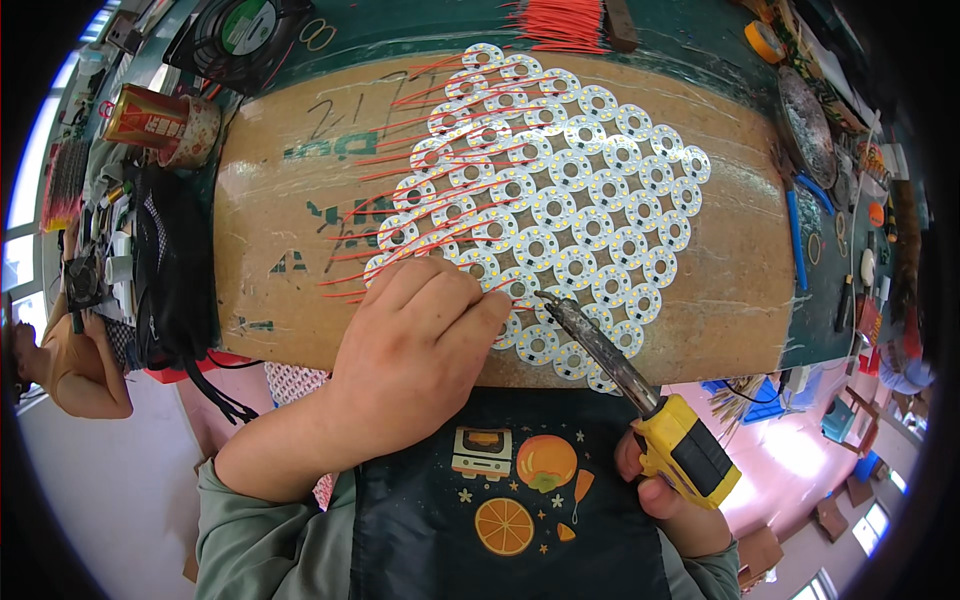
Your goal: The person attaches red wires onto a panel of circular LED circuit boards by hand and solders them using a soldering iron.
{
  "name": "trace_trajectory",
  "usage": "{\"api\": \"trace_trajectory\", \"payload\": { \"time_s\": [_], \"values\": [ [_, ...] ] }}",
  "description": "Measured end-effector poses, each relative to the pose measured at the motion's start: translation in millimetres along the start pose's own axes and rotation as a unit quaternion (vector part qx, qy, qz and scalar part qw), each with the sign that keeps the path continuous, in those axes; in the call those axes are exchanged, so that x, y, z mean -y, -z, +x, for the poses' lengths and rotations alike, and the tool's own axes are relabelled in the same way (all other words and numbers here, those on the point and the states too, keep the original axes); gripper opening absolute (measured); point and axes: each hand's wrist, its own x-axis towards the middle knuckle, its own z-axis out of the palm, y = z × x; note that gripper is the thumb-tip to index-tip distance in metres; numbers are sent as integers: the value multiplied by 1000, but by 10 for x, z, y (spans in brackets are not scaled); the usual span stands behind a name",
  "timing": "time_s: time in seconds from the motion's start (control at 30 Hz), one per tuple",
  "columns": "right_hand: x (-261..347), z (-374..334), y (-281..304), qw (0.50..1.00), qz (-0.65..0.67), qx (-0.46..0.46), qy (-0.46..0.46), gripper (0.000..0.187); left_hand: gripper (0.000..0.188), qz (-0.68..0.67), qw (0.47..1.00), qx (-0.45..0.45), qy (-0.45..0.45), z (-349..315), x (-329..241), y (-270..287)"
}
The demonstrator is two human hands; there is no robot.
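Ring-shaped white LED boards (553,206) form a joined sheet on a brown cardboard-like mat, with yellow dots around each ring's hole. Red wires (440,232) stretch leftward from many of the rings on the left side. My left hand (418,335) rests over the sheet's lower left, thumb and fingers pinched on a short red wire at one ring. In my right hand (660,490) is a soldering iron (690,450) with a yellow and black handle. Its dark tip reaches that same ring's right edge, close to my left fingertips; contact cannot be made out.
A bundle of red wires (560,22) lies at the back. Far left are a black fan (238,40), a red-gold can (145,118) and a black bag (170,260). Blue-handled pliers (798,240) and a yellow tape roll (764,42) sit on the right. Another person (80,360) is at left.
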Motion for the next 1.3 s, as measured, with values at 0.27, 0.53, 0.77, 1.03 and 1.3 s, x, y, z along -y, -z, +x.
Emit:
{"api": "trace_trajectory", "payload": {
  "time_s": [0.27, 0.53, 0.77, 1.03, 1.3],
  "values": [
    [30, 65, -22, 999, 27, -14, 21, 26, 31, -1, 1000, -13, 11, 61, -33, 54],
    [-13, 180, -78, 998, -12, -51, 34, 25, 26, 10, 999, -46, 1, 279, 41, 95],
    [-92, 166, -38, 991, -129, -23, 22, 21, 26, 24, 998, -54, -2, 324, 130, -40],
    [-130, 141, -61, 992, -114, -53, -3, 21, 26, 39, 997, -61, -13, 327, 141, -94],
    [-77, 170, -26, 986, -166, -17, -19, 24, 27, 40, 998, -55, -7, 315, 126, -87]
  ]
}}
